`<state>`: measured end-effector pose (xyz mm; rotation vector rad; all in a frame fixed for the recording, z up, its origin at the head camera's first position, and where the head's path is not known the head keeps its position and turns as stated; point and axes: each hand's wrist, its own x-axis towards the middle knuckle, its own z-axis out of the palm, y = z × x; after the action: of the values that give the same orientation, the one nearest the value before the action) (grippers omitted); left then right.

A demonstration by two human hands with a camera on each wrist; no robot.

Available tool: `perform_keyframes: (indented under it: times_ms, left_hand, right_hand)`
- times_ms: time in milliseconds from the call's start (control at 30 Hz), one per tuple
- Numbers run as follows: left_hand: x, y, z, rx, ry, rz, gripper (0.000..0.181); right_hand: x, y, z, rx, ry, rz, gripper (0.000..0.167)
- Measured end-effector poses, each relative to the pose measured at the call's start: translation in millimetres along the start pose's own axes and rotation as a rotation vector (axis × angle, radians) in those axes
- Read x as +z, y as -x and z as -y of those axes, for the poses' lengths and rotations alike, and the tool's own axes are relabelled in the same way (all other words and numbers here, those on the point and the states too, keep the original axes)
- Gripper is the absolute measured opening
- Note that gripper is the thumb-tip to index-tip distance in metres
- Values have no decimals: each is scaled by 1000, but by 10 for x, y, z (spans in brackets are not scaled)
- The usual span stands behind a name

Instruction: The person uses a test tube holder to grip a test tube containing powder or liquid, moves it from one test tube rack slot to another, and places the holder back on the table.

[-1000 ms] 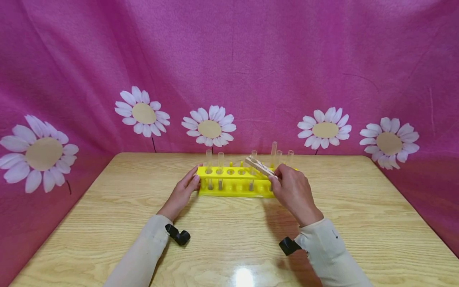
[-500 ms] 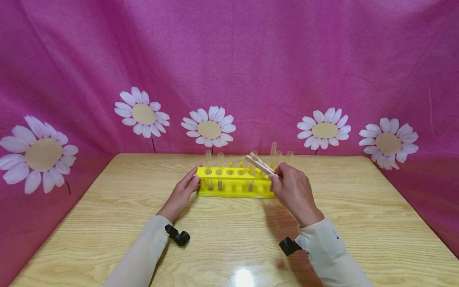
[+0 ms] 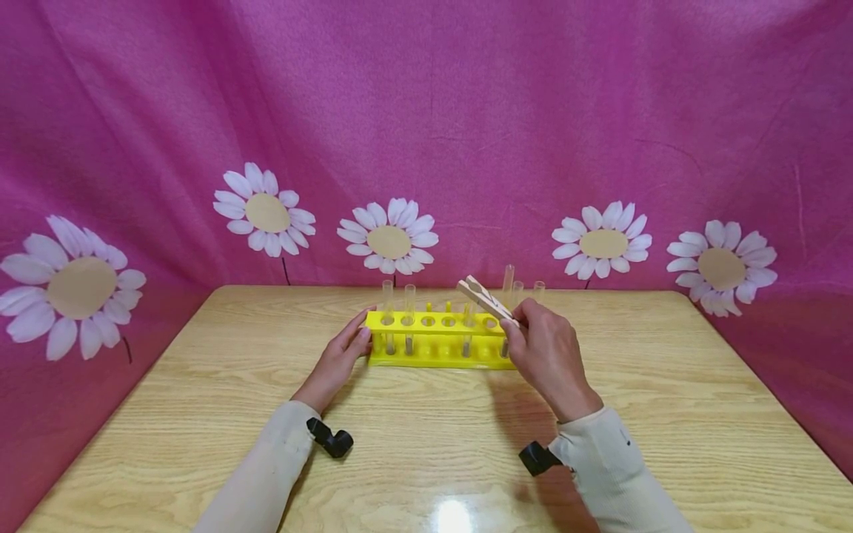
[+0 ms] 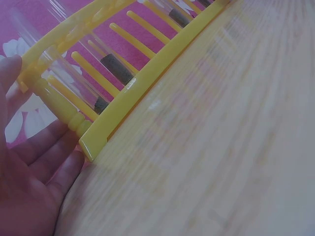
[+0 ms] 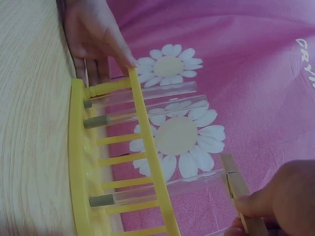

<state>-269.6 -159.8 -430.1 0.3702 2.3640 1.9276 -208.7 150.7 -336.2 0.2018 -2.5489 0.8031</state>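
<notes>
A yellow test tube rack (image 3: 433, 363) stands on the table, holding several clear tubes with dark grey matter at the bottom of some. My left hand (image 3: 336, 363) grips its left end, thumb at the top plate and fingers against the end post (image 4: 59, 105). With my right hand (image 3: 549, 359) I pinch a wooden clothespin (image 3: 489, 303) tilted above the rack's right part. Its far ends stand apart. In the right wrist view the clothespin (image 5: 238, 189) is at the mouth of a tube (image 5: 197, 183); whether they touch I cannot tell.
The wooden table (image 3: 426, 437) reaches back to a magenta cloth (image 3: 466, 148) printed with white daisies. Other tubes (image 3: 509, 280) rise near my right hand at the rack's right end. Two rack holes left of the clothespin hold no tube.
The clothespin's far end has risen and its tips have spread apart, now covering the tube mouth seen before. My left hand and the rack have not visibly moved.
</notes>
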Motion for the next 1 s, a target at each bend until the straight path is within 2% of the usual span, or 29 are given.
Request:
perform_keyframes:
  times_ms: [167,400,467,700,833,1000]
  left_hand:
    - [0,14,8,-4,-6,-8,57]
    - [27,132,-298,-32,4,15,50]
    - [32,129,-293,-34,4,15,50]
    - [9,7,-70,-30,19,12,52]
    - [6,-14,-28,-4,-2,-1,55]
    - [13,-3,-12,-19,-14,-16,57]
  right_hand:
    - [7,-1,4,-5,-10,-12,14]
    - [12,-9,13,6,-31,-19,13]
    - [12,-4,13,14,-34,-25,13]
    - [-4,-6,17,8,-40,-54,14]
    - [-25,-16,25,-9,-43,-80,14]
    - [-41,-14,19,-3,-47,-87,14]
